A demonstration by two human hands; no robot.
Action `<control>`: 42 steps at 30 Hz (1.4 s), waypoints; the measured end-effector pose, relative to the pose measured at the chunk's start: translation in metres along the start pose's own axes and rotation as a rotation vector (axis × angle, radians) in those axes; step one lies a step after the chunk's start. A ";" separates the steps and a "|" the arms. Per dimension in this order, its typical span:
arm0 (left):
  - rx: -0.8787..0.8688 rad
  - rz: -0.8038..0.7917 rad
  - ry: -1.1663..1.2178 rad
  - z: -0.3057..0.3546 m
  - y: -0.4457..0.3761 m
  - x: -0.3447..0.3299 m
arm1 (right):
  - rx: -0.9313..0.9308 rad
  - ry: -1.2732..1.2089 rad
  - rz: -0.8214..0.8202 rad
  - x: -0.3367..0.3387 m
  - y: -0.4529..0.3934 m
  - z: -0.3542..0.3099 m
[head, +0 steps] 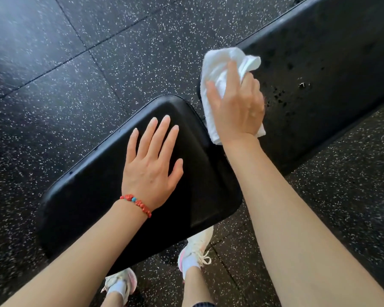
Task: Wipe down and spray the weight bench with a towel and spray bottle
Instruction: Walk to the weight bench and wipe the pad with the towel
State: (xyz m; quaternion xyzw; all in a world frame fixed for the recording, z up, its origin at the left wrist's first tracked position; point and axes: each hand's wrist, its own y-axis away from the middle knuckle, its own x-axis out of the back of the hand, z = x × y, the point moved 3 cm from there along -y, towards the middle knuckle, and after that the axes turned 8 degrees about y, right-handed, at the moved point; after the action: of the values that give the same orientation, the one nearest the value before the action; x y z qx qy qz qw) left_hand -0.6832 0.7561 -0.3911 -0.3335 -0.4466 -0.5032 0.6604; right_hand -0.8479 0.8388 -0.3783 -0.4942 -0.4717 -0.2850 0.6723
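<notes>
The black padded weight bench has two parts: a seat pad [93, 196] close to me and a long back pad [330, 63] running to the upper right. My left hand [152, 165], with a red bead bracelet on the wrist, lies flat on the seat pad with fingers spread. My right hand [236, 103] grips a bunched white towel [220, 65] pressed on the near end of the back pad. Wet droplets dot the back pad to the right of the towel. No spray bottle is in view.
Black speckled rubber floor tiles [98, 52] surround the bench on all sides. My two feet in white sneakers [195, 247] stand on the floor just below the seat pad's near edge.
</notes>
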 end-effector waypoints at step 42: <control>-0.162 -0.047 0.040 0.063 -0.091 -0.025 | -0.297 -0.168 -0.136 0.011 0.045 0.103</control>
State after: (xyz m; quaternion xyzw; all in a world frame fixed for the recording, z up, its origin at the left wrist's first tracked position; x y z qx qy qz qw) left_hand -0.7895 0.7965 -0.3917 -0.3650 -0.3992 -0.5596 0.6279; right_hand -0.8418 0.9520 -0.3788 -0.5770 -0.5111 -0.3542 0.5294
